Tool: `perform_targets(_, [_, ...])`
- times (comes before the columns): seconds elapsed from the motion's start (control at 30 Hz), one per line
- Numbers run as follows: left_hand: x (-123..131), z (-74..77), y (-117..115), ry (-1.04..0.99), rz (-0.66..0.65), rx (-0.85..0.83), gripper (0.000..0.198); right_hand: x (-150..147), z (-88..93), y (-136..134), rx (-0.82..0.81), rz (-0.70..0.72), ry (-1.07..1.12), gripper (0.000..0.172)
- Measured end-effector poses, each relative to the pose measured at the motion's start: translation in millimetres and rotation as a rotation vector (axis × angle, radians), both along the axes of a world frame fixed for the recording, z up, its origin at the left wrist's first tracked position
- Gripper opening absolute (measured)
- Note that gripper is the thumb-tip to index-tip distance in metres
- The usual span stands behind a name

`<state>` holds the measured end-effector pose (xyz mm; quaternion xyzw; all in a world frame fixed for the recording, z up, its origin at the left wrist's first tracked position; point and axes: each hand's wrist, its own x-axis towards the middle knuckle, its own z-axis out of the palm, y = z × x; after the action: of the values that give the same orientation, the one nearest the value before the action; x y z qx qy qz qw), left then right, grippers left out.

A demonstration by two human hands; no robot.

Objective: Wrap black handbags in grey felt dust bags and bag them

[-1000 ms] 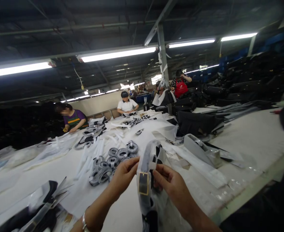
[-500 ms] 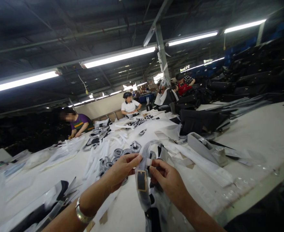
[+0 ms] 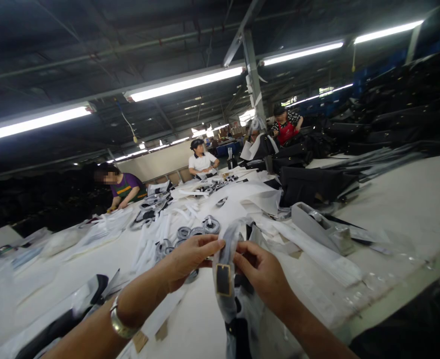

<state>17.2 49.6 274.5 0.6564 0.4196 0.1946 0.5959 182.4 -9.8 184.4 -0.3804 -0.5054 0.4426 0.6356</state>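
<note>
Both my hands hold up a dark strap wrapped in clear plastic (image 3: 230,252) over the white table (image 3: 399,209). My left hand (image 3: 188,259) pinches the wrapped strap at its left side, fingers closed on it. My right hand (image 3: 262,271) grips it from the right, fingers curled around the plastic. A small rectangular metal buckle (image 3: 223,279) hangs on the strap between my hands. A metal bracelet (image 3: 120,321) sits on my left wrist. The strap's lower end drops out of view at the bottom.
Several coiled grey straps (image 3: 190,234) lie just beyond my hands. A grey tape dispenser (image 3: 319,227) stands to the right. Black bags (image 3: 313,184) are heaped at the back right. Other people (image 3: 122,187) work along the far side of the table.
My hands have risen slightly and closed in on the top of the wrapped strap. The view has tilted and shifted a little to the left.
</note>
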Motion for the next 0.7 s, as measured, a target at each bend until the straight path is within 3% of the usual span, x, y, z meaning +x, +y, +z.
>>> perform_targets(0.17, [8, -8.7, -10, -0.099, 0.006, 0.003, 0.043, 6, 7.2, -6, 0.174, -0.268, -0.380, 0.007])
perform_targets(0.3, [12, -19.6, -15, -0.204, 0.130, 0.014, 0.049, 34, -5.3, -4, 0.240, -0.385, -0.479, 0.014])
perform_targets(0.4, [10, -24.3, -10, -0.287, 0.274, -0.032, 0.058, 84, -39.5, 7, 0.119, -0.507, -0.599, 0.023])
perform_targets(0.47, [6, -23.8, -3, -0.325, 0.360, -0.026, 0.065, 124, -70.4, 17, -0.034, -0.508, -0.845, 0.029])
perform_targets(0.53, [-1, -20.0, 4, -0.343, 0.427, 0.014, 0.070, 157, -101.0, 26, -0.123, -0.470, -0.953, 0.028])
perform_targets(0.63, [-11, -11.1, 11, -0.353, 0.469, 0.071, 0.069, 183, -135.5, 38, -0.211, -0.407, -1.083, 0.026])
perform_targets(0.7, [-17, -6.9, 12, -0.349, 0.475, 0.098, 0.066, 186, -147.8, 47, -0.235, -0.361, -1.169, 0.027])
